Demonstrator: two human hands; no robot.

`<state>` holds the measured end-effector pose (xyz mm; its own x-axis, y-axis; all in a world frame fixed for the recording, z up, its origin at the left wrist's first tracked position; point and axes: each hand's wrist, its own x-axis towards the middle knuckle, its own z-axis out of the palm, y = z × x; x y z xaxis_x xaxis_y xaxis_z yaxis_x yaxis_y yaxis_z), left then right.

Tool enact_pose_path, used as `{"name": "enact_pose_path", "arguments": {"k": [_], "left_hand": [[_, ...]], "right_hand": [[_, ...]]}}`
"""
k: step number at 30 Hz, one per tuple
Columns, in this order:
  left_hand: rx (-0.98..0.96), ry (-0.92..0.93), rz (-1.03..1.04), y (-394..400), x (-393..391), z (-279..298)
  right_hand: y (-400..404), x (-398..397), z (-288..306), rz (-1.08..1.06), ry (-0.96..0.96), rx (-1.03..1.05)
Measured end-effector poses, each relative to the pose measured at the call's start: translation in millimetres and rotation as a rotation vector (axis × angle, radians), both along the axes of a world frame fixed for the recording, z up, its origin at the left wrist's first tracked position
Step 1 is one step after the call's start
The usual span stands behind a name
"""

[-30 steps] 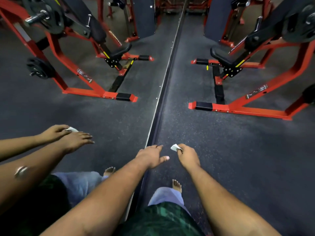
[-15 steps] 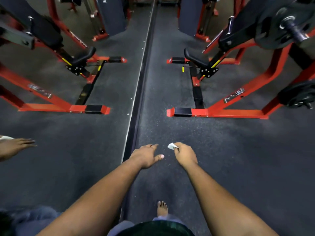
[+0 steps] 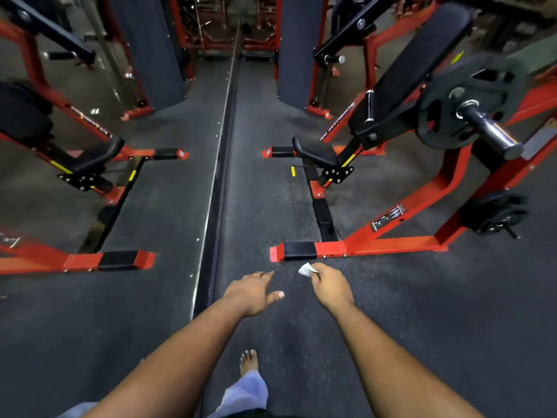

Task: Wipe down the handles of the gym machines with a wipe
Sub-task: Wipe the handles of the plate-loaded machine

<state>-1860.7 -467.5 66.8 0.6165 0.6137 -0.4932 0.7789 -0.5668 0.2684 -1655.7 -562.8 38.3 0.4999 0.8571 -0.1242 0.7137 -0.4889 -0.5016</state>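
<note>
My right hand [image 3: 330,286] pinches a small white wipe [image 3: 306,269] and hovers over the dark floor, just short of the red base foot [image 3: 304,251] of the gym machine on the right. My left hand [image 3: 251,292] is stretched out beside it with loose fingers and holds nothing. The machine has a black seat [image 3: 316,152], a long black back pad [image 3: 419,64], a chrome handle peg [image 3: 369,107] and a weight plate on a steel sleeve [image 3: 470,107]. Both hands are well short of any handle.
A floor-level mirror edge [image 3: 221,164] runs up the middle; the machine on the left [image 3: 90,164] is the reflection. A second plate [image 3: 494,217] hangs low on the right frame. Dark padded columns [image 3: 297,46] stand at the back. My bare foot [image 3: 248,362] is on the rubber floor.
The view has moved forward and swung right; the red machine base is now close to my hands. The reflected arms at the left have left the view. Both hands keep their pose.
</note>
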Motion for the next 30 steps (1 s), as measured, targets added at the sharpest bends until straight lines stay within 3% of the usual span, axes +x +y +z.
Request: {"name": "enact_pose_path", "arguments": {"k": [10, 16, 30], "left_hand": [[0.020, -0.060, -0.156, 210, 109, 21], [-0.016, -0.006, -0.258, 284, 170, 19], [0.077, -0.019, -0.437, 541, 409, 27]], "right_hand": [[179, 88, 34, -0.138, -0.015, 0.063], [234, 133, 24, -0.215, 0.012, 0.097], [469, 338, 25, -0.498, 0.094, 0.253]]}}
